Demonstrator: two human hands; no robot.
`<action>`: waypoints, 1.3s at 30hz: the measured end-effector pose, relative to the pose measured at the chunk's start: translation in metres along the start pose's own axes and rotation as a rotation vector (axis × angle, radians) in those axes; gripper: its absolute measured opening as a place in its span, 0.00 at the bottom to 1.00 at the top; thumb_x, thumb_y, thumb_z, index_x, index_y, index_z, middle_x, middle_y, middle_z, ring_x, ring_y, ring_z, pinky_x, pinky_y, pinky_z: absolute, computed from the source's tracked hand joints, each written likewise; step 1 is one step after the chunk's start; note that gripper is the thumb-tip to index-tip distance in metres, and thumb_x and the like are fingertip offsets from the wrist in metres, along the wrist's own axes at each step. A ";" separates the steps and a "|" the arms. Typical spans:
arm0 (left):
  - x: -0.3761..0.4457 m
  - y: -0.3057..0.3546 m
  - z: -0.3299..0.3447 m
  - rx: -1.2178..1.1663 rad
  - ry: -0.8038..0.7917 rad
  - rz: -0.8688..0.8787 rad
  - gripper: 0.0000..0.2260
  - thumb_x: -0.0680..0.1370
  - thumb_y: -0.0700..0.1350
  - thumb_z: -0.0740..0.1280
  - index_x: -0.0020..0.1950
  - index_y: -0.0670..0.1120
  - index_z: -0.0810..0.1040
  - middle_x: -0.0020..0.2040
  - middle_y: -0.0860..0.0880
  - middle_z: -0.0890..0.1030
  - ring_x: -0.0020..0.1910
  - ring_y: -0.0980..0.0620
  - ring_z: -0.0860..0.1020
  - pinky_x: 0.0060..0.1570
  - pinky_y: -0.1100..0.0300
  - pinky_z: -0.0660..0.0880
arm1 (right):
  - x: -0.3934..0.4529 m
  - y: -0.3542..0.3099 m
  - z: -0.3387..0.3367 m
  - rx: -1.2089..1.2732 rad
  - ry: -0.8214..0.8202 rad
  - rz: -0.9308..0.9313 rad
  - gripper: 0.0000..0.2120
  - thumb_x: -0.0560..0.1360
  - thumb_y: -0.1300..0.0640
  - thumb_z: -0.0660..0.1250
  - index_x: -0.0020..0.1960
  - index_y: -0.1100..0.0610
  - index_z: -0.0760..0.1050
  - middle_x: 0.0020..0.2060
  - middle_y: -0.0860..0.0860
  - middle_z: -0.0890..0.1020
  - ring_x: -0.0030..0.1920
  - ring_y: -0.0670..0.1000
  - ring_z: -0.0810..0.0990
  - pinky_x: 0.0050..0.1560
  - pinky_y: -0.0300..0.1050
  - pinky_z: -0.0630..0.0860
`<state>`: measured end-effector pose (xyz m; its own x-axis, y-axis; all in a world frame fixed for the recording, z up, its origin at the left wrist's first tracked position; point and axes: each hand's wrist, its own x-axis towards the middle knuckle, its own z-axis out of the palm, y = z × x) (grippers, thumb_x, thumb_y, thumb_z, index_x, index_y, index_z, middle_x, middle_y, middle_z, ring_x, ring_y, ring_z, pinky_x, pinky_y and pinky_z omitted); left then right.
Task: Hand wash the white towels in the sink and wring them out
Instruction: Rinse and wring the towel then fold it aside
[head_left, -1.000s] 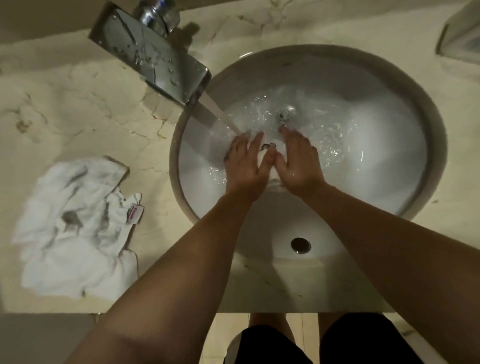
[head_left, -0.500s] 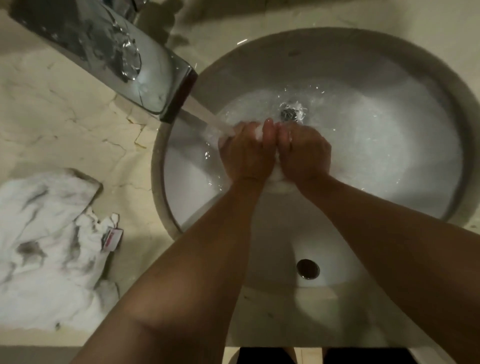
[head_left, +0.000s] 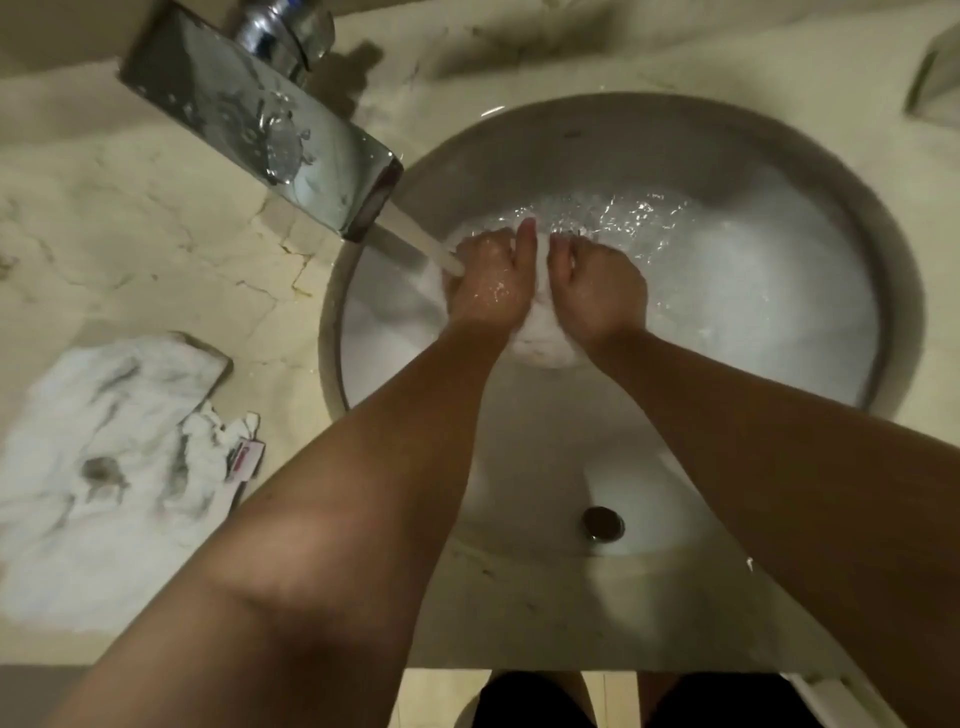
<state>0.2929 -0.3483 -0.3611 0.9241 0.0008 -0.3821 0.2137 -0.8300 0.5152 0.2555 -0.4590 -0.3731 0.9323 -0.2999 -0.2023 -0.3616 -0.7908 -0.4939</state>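
Note:
In the round white sink (head_left: 779, 156), both hands clutch a bunched wet white towel (head_left: 545, 340) under the running stream. My left hand (head_left: 491, 280) closes on its left side, where the water lands. My right hand (head_left: 597, 288) grips its right side, fingers curled in. Most of the towel is hidden between the palms; a rounded lump shows below the wrists. A second white towel (head_left: 109, 467), crumpled, smudged with dark marks and bearing a small red tag, lies on the counter to the left of the sink.
A flat chrome faucet (head_left: 260, 135) juts over the basin's left rim, pouring water. Shallow water ripples around the drain area behind the hands. An overflow hole (head_left: 602, 524) sits in the near wall. The marble counter (head_left: 130, 249) surrounds the basin; a glass object (head_left: 937, 88) is far right.
My hands went from flat and spread in the water to curled tight around the bunched towel, lifted into the faucet stream. The view shifted a little.

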 end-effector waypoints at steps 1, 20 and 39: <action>-0.005 -0.003 -0.002 -0.041 0.006 0.022 0.24 0.82 0.63 0.50 0.42 0.50 0.78 0.43 0.50 0.81 0.50 0.48 0.80 0.61 0.47 0.73 | -0.005 0.001 -0.004 0.028 0.022 -0.034 0.24 0.83 0.44 0.50 0.52 0.56 0.80 0.44 0.56 0.84 0.46 0.58 0.81 0.42 0.46 0.70; -0.096 -0.044 0.015 0.017 0.073 0.138 0.37 0.80 0.69 0.39 0.76 0.49 0.70 0.78 0.44 0.67 0.79 0.44 0.58 0.77 0.47 0.50 | -0.090 0.016 -0.006 0.099 -0.059 -0.149 0.27 0.80 0.46 0.54 0.73 0.59 0.68 0.69 0.57 0.75 0.72 0.57 0.71 0.68 0.60 0.69; -0.017 -0.011 0.016 0.257 0.118 0.032 0.17 0.81 0.55 0.60 0.46 0.44 0.81 0.40 0.44 0.82 0.37 0.42 0.81 0.40 0.54 0.72 | -0.001 0.002 0.011 -0.083 -0.014 -0.078 0.18 0.82 0.46 0.56 0.47 0.56 0.80 0.40 0.55 0.83 0.42 0.58 0.81 0.41 0.48 0.71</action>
<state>0.2699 -0.3485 -0.3727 0.9628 0.0247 -0.2691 0.1104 -0.9448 0.3084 0.2535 -0.4547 -0.3834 0.9570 -0.2289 -0.1783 -0.2855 -0.8528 -0.4373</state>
